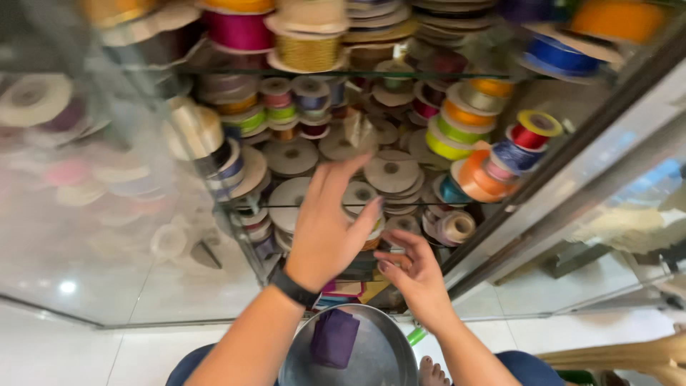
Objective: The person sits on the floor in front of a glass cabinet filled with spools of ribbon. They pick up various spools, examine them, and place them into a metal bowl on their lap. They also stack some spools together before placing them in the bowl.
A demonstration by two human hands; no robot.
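My left hand (327,221) reaches into a glass cabinet, fingers spread, its fingertips near flat cream ribbon spools (391,174) on the middle shelf. It holds nothing that I can see. A black band circles that wrist. My right hand (414,273) is lower and to the right, fingers half curled beside a small ribbon roll (370,241); whether it grips the roll is unclear. Below both hands a round metal bowl (382,357) rests on my lap with a purple cloth piece (334,337) in it.
Glass shelves (343,74) carry many ribbon spools: pink and gold at top, green, orange and yellow (457,129) at right, a red one (530,133). A metal door frame (572,157) slants on the right. White tiled floor and my bare foot (431,372) lie below.
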